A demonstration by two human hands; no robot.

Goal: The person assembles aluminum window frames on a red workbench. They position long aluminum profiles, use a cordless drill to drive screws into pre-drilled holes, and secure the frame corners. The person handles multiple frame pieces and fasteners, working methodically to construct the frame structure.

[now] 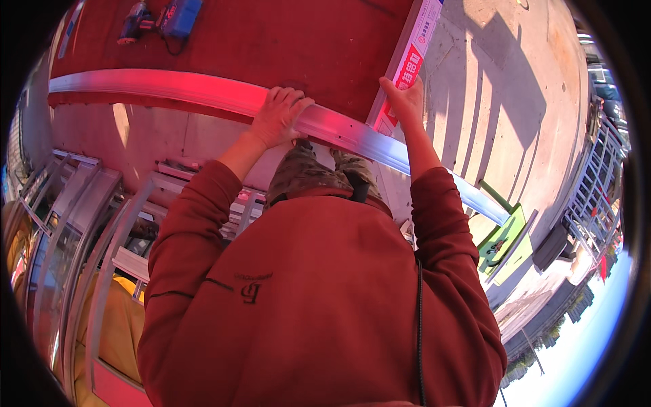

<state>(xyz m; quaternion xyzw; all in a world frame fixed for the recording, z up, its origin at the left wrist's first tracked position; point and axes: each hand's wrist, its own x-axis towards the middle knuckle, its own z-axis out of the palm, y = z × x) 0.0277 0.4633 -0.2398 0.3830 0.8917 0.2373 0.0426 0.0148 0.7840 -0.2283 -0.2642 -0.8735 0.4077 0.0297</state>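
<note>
A long silver aluminium profile (pixel 203 91) lies along the near edge of the red-topped table (pixel 298 41) and sticks out past its right side. My left hand (pixel 278 115) is closed over this profile near its middle, fingers on the top. A second profile (pixel 424 30), covered with printed white and red film, runs away from me along the table's right edge. Its near end meets the long profile at about a right angle. My right hand (pixel 405 102) grips the filmed profile close to that end, thumb raised on its left side. Some fingers of both hands are hidden.
A power tool (pixel 135 26) and a blue tool part (pixel 180 17) lie at the table's far left. The long profile's right end reaches a green stool (pixel 505 241). Metal frames (pixel 112 271) stand at my left; a metal lattice (pixel 597 183) is far right.
</note>
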